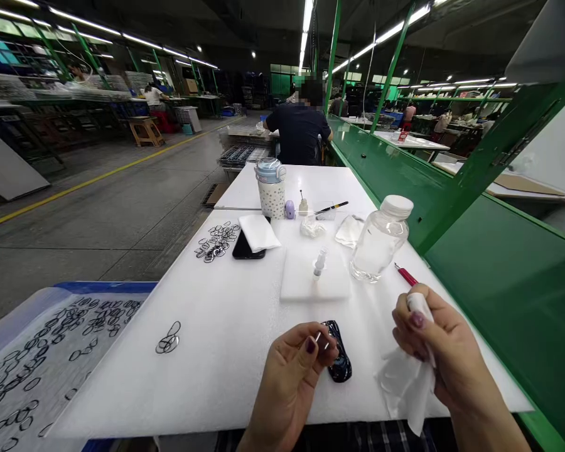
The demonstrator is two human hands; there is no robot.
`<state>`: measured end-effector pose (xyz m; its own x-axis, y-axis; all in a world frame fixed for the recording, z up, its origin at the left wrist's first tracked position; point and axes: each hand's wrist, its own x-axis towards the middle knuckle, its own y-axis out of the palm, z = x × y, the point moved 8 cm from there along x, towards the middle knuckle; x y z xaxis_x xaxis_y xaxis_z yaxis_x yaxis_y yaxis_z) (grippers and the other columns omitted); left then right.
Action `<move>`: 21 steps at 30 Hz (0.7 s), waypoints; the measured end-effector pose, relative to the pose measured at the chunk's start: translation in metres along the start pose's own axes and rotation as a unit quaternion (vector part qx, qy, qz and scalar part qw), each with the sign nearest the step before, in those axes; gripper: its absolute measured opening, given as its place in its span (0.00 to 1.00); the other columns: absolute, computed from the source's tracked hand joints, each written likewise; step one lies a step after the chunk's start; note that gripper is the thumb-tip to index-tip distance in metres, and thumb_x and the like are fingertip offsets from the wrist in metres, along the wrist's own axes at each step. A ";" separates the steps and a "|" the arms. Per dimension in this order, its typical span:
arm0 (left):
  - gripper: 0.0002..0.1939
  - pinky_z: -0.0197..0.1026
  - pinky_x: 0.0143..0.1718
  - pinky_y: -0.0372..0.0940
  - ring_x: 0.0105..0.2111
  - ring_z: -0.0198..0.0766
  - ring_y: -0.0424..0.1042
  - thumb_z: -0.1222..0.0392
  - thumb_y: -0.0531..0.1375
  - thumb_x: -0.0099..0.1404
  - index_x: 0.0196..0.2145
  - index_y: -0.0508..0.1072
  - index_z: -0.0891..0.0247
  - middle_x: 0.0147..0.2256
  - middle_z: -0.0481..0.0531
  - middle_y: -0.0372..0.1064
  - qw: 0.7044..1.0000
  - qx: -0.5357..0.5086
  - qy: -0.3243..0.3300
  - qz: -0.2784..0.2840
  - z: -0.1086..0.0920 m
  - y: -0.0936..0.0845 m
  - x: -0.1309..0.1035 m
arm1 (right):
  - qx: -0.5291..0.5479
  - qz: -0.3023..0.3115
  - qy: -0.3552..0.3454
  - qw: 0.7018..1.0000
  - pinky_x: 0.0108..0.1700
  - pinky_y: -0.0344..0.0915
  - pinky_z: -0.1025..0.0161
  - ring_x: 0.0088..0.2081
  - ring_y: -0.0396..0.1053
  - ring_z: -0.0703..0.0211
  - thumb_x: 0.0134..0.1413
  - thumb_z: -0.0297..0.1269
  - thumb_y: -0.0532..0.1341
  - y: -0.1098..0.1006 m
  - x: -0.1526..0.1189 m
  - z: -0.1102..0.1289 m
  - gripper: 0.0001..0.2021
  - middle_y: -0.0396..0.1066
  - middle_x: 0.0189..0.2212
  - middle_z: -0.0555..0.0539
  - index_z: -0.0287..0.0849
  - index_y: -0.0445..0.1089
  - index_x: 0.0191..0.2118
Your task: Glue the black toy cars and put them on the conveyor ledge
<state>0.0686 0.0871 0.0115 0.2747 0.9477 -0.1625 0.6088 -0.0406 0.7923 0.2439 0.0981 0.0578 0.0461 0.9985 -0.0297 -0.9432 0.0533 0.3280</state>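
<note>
Pinched between the thumb and fingers of the left hand (287,373) is a small dark glossy piece (324,342), held over the near part of the white table (216,376). The right hand (440,351), closed on a white cloth (407,392), stands well apart from the left, with the cloth hanging below its fingers. Just beside the left fingertips, on the table, lies a shiny black object (341,358), partly hidden by them. Beyond the hands, a flat white block (294,282) bears a small clear syringe-like item (319,267). To the right of the block stands a clear bottle (374,248) with a white cap (397,206), and a red pen-like tool (406,275) lies between it and the right hand. Behind the block are a crumpled tissue (312,228), a second white cloth (349,231), a small bottle (303,206), a slim dark brush-like tool (332,208), a purple item (289,209) and a dotted tumbler (272,194). Farther left, a folded white sheet (260,233) partly covers a black phone-like slab (248,250), beside a pile of thin dark rings (218,242); a few loose rings (168,339) lie nearer. More thin loops (42,345) are spread at the lower left, beyond the table's edge. Past the table, a person in a dark shirt (297,132) sits facing away.
</note>
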 end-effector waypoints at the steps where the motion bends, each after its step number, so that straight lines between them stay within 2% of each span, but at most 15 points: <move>1: 0.06 0.31 0.42 0.70 0.36 0.32 0.74 0.61 0.66 0.61 0.36 0.80 0.64 0.34 0.52 0.75 1.000 0.000 0.000 0.006 0.000 0.000 0.000 | -0.031 -0.015 0.031 0.999 0.21 0.46 0.74 0.19 0.49 0.74 0.53 0.44 0.66 -0.002 -0.004 -0.007 0.18 0.58 0.20 0.54 0.40 0.58 0.30; 5: 0.06 0.30 0.42 0.70 0.36 0.31 0.74 0.61 0.65 0.62 0.36 0.79 0.64 0.34 0.51 0.75 1.000 0.002 0.002 0.014 0.001 0.000 0.000 | -0.123 -0.027 0.071 0.990 0.23 0.49 0.73 0.19 0.51 0.75 0.52 0.49 0.66 0.006 -0.020 -0.013 0.19 0.65 0.23 0.51 0.38 0.62 0.30; 8: 0.06 0.30 0.41 0.70 0.35 0.31 0.74 0.61 0.66 0.62 0.36 0.79 0.64 0.34 0.51 0.76 1.000 0.000 0.004 0.017 0.001 0.001 0.000 | -0.160 -0.055 0.061 0.984 0.23 0.48 0.73 0.21 0.52 0.72 0.49 0.51 0.67 0.012 -0.028 -0.012 0.20 0.60 0.20 0.53 0.39 0.63 0.31; 10: 0.06 0.30 0.40 0.70 0.34 0.31 0.74 0.61 0.66 0.61 0.36 0.80 0.64 0.33 0.51 0.76 1.000 -0.002 0.004 0.021 0.001 0.001 0.000 | -0.222 -0.071 -0.018 0.972 0.24 0.49 0.72 0.22 0.53 0.71 0.52 0.49 0.66 0.017 -0.031 -0.004 0.16 0.58 0.19 0.54 0.40 0.67 0.31; 12: 0.06 0.29 0.39 0.70 0.33 0.30 0.75 0.61 0.66 0.61 0.36 0.80 0.64 0.33 0.51 0.77 1.000 -0.004 0.004 0.025 0.002 0.002 0.000 | -0.291 -0.055 -0.151 0.943 0.26 0.54 0.71 0.24 0.57 0.70 0.58 0.40 0.62 0.032 -0.034 0.010 0.08 0.61 0.21 0.53 0.42 0.69 0.32; 14: 0.06 0.29 0.38 0.70 0.33 0.30 0.75 0.61 0.66 0.61 0.36 0.80 0.64 0.33 0.51 0.77 1.000 -0.009 0.008 0.027 0.001 0.002 0.000 | -0.340 0.002 -0.286 0.896 0.30 0.60 0.72 0.28 0.64 0.69 0.61 0.29 0.59 0.054 -0.041 0.021 0.04 0.67 0.27 0.51 0.42 0.71 0.37; 16: 0.06 0.29 0.37 0.70 0.32 0.31 0.75 0.62 0.67 0.60 0.36 0.80 0.64 0.33 0.51 0.77 0.999 -0.018 0.015 0.029 0.001 0.002 0.000 | -0.374 0.044 -0.384 0.843 0.33 0.65 0.72 0.32 0.68 0.68 0.58 0.22 0.57 0.073 -0.048 0.027 0.10 0.67 0.33 0.47 0.39 0.70 0.42; 18: 0.06 0.29 0.37 0.70 0.33 0.31 0.75 0.62 0.68 0.58 0.35 0.80 0.64 0.32 0.51 0.77 0.999 -0.020 0.019 0.025 0.001 0.002 0.000 | -0.410 0.048 -0.431 0.803 0.32 0.67 0.72 0.33 0.68 0.68 0.57 0.21 0.57 0.084 -0.051 0.028 0.12 0.66 0.36 0.44 0.37 0.70 0.46; 20: 0.06 0.29 0.37 0.70 0.32 0.31 0.75 0.63 0.69 0.56 0.33 0.80 0.65 0.31 0.52 0.77 1.000 -0.017 0.018 0.010 0.001 0.001 0.000 | -0.440 0.044 -0.438 0.782 0.30 0.66 0.71 0.31 0.68 0.67 0.57 0.23 0.58 0.089 -0.050 0.027 0.12 0.65 0.37 0.43 0.37 0.70 0.46; 21: 0.06 0.28 0.36 0.70 0.31 0.30 0.74 0.63 0.70 0.56 0.32 0.80 0.65 0.30 0.51 0.77 1.000 -0.017 0.015 0.001 0.001 0.000 0.000 | -0.454 0.060 -0.436 0.775 0.29 0.66 0.70 0.31 0.67 0.67 0.57 0.23 0.58 0.092 -0.050 0.026 0.12 0.65 0.37 0.42 0.37 0.70 0.46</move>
<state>0.0697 0.0864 0.0111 0.2532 0.9567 -0.1433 0.5828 -0.0326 0.8120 0.1632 0.0532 0.1140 -0.2280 0.6452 0.7292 -0.7827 0.3240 -0.5314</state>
